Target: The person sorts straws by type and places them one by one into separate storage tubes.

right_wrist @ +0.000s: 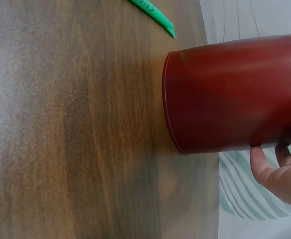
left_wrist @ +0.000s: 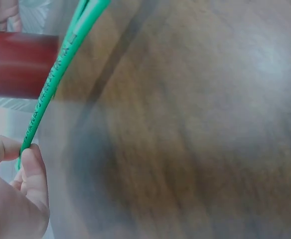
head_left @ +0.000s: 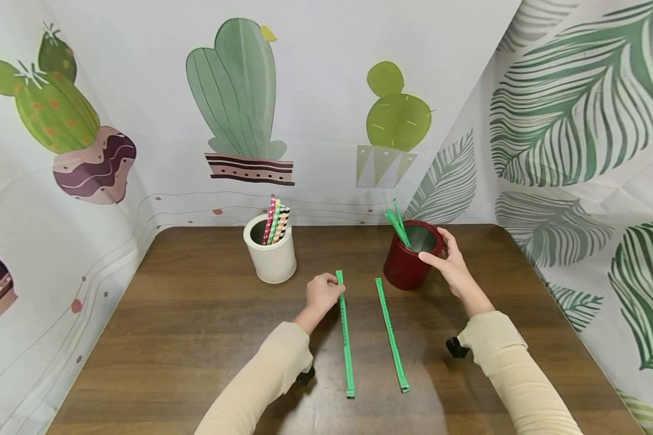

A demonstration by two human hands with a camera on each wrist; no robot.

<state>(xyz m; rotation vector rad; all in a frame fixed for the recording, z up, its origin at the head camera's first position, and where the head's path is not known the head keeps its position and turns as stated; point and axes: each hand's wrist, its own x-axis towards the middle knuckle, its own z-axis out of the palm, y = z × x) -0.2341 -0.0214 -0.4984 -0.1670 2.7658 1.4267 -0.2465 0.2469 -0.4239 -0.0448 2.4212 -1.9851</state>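
My left hand (head_left: 323,293) pinches a long straw in a green paper wrapper (head_left: 345,338) near its far end, between thumb and fingers. The left wrist view shows dark printing along that straw (left_wrist: 56,74). To its right a second green wrapped straw (head_left: 392,335) lies on the table, nearly parallel. My right hand (head_left: 451,266) holds the dark red cup (head_left: 405,266) from its right side, thumb at the near rim and fingers behind. Green wrapped straws (head_left: 398,226) lean out of this cup to the left. In the right wrist view the fingertips (right_wrist: 259,158) meet the cup's wall.
A white cup (head_left: 274,260) stands at the back left with several patterned straws (head_left: 274,226) in it. The brown wooden table (head_left: 196,338) ends at the back against a cloth (head_left: 326,121) printed with cacti and leaves. Black straps show under both sleeves.
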